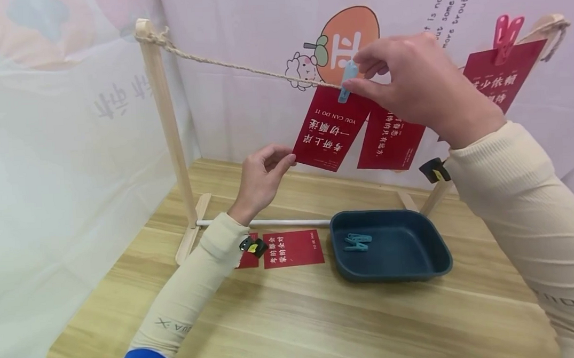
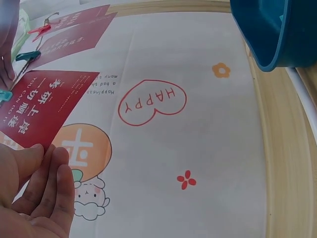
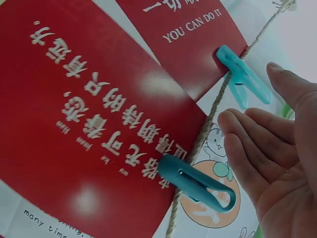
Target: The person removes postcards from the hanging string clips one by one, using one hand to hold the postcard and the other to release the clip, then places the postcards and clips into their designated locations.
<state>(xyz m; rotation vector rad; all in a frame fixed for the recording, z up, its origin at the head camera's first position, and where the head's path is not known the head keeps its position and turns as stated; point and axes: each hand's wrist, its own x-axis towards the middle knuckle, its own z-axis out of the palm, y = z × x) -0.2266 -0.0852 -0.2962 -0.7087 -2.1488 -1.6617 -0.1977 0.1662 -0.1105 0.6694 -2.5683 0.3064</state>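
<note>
A red card [image 1: 324, 128] with white lettering hangs from the twine rope [image 1: 244, 70], held at its top edge by a light blue clothespin [image 3: 243, 74]. My left hand [image 1: 264, 177] pinches the card's lower corner between thumb and fingers, as the left wrist view also shows. Up at the rope, my right hand [image 1: 400, 80] is beside the clothespin, thumb and fingers parted around its handles with a gap in the right wrist view. A second red card [image 3: 94, 129] hangs next to it from a dark teal clothespin [image 3: 195, 183].
Another red card [image 1: 491, 76] hangs at the right under a red clothespin [image 1: 506, 38]. Wooden posts [image 1: 165, 120] carry the rope. On the table [image 1: 293, 317] are a dark blue basin [image 1: 392, 275] with several teal clothespins [image 1: 357, 242] inside and red cards [image 1: 294, 249] lying flat.
</note>
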